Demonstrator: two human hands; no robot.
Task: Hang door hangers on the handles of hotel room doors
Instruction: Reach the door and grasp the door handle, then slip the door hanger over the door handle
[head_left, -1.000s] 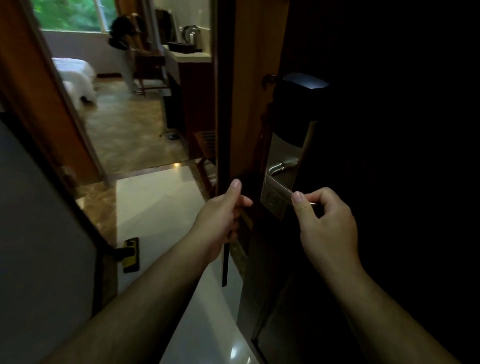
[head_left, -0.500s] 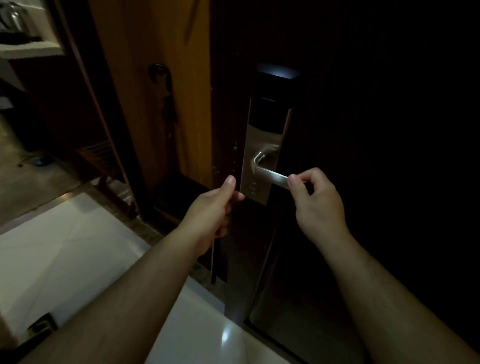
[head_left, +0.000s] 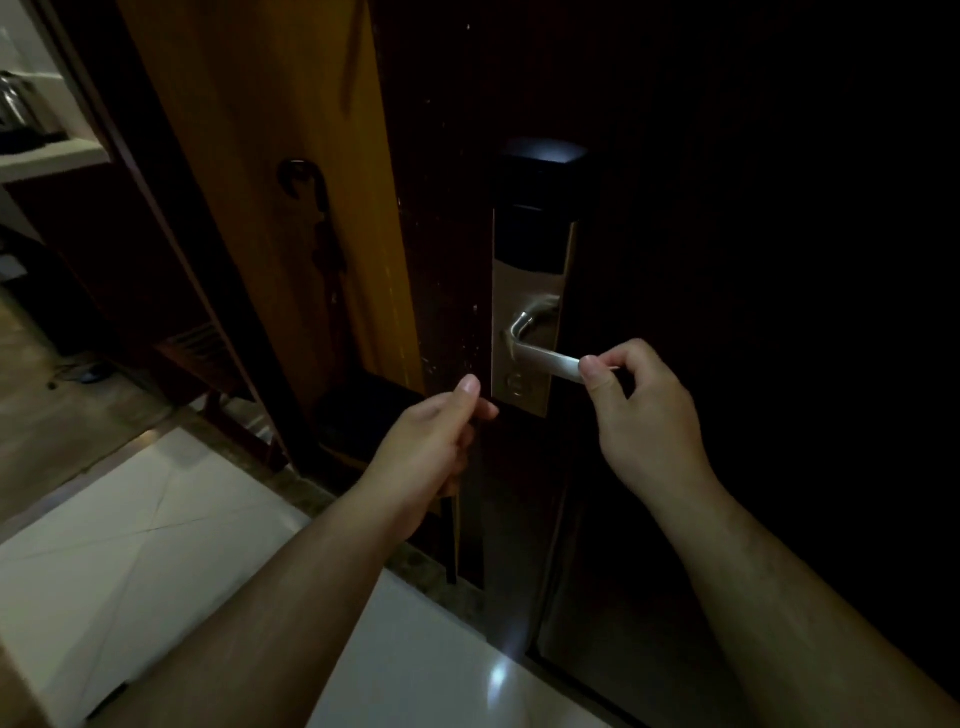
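A dark door (head_left: 753, 234) carries a silver lock plate (head_left: 524, 280) with a lever handle (head_left: 543, 357) pointing right. My left hand (head_left: 431, 447) is pinched shut on a dark door hanger (head_left: 465, 525), which hangs down below it, just left of the plate. My right hand (head_left: 644, 421) pinches a thin edge right at the lever's tip, apparently the top of the same hanger. The darkness hides the hanger's shape between my hands.
Left of the door's edge stands an orange wooden panel (head_left: 270, 156) with a dark umbrella (head_left: 324, 244) hanging on it. A dark box (head_left: 363, 415) sits on the floor below. White glossy tiles (head_left: 156, 545) lie at lower left. A kettle (head_left: 13, 109) stands on a counter at far left.
The view has swung right and closer to the door, so the room beyond has left the frame. Both hands rose toward the lever, and my right hand now sits at its tip.
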